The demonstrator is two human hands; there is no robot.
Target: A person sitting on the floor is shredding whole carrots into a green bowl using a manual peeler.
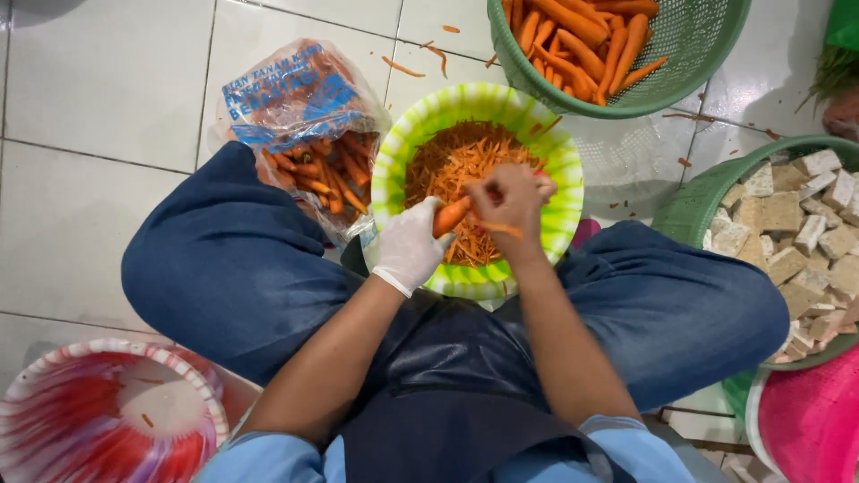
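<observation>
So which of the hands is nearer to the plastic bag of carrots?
Left. The gloved left hand holds a carrot over the green bowl, just right of the plastic bag of carrots. The bare right hand works farther away, over the bowl's middle.

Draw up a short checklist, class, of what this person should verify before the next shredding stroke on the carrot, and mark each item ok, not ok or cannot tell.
1. Carrot gripped firmly by the gloved left hand: ok.
2. Carrot held over the green bowl so shreds land inside: ok.
3. Bowl steady on the floor between the knees: ok.
4. Tool in the bare right hand and its blade direction: cannot tell, the hand hides it.
5. Glove on the right hand: not ok, it is bare.
6. Supply close by, bag of carrots and green basket: ok.
</observation>
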